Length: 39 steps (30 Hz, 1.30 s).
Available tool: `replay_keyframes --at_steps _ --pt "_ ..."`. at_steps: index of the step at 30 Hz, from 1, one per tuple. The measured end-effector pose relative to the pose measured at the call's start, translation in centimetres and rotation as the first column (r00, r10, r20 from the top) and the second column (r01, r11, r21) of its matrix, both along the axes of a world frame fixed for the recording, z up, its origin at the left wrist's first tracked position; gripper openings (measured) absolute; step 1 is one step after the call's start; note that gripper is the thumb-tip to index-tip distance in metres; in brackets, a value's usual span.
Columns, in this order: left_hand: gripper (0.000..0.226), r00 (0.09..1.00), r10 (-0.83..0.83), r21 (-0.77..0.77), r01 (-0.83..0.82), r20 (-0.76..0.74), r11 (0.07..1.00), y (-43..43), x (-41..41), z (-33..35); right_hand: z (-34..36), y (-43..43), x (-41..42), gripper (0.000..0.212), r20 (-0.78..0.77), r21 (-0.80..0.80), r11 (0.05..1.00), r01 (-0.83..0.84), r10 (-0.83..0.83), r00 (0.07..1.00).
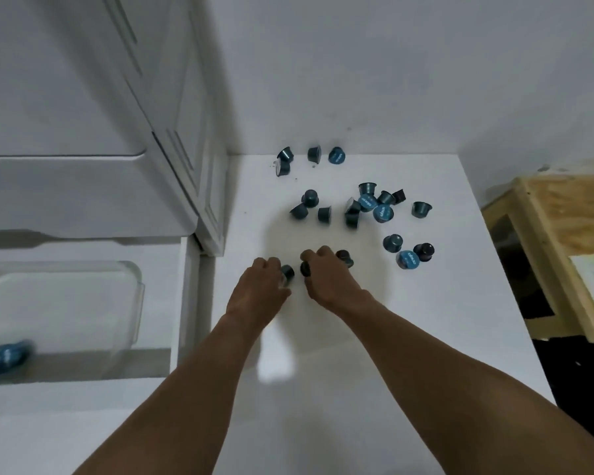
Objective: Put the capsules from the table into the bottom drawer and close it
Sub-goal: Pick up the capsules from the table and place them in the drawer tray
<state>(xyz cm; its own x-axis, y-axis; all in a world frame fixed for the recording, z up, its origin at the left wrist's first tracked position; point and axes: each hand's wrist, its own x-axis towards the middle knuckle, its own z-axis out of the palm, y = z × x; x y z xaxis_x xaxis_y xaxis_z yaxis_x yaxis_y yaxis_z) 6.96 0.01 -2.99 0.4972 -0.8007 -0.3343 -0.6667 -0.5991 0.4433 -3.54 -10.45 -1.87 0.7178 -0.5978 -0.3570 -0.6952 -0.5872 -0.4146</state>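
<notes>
Capsules, light, rigid, slippery cups scattered at twelve o'clock, suit rim pinches; left grip and right grip each hold one.

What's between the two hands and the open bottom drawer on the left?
Head view: only bare white table between the left hand, the right hand and the drawer.

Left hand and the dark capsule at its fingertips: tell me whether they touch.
Touching. The head view shows the left hand with its fingers curled around the dark capsule, no gap between them.
</notes>
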Motion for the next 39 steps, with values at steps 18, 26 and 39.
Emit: replay_keyframes --at_steps 18,26,39 --pt "0.033 0.996 -0.042 -0.242 0.06 0.076 0.968 -2.0 0.4 2.6 2.2 -1.5 -0.9 0.039 0.15 0.028 0.987 0.16 -0.162 0.975" --pt "0.038 0.981 -0.096 -0.346 0.15 0.167 0.926 1.8 -0.9 7.7 6.3 3.0 -3.3 0.022 0.308 -0.051 0.962 0.266 -0.239 0.921" --pt "0.036 0.96 0.042 -0.418 0.08 0.276 0.905 13.3 -3.4 15.4 12.8 12.1 -5.1 0.032 0.427 -0.107 0.974 0.2 -0.137 0.894"
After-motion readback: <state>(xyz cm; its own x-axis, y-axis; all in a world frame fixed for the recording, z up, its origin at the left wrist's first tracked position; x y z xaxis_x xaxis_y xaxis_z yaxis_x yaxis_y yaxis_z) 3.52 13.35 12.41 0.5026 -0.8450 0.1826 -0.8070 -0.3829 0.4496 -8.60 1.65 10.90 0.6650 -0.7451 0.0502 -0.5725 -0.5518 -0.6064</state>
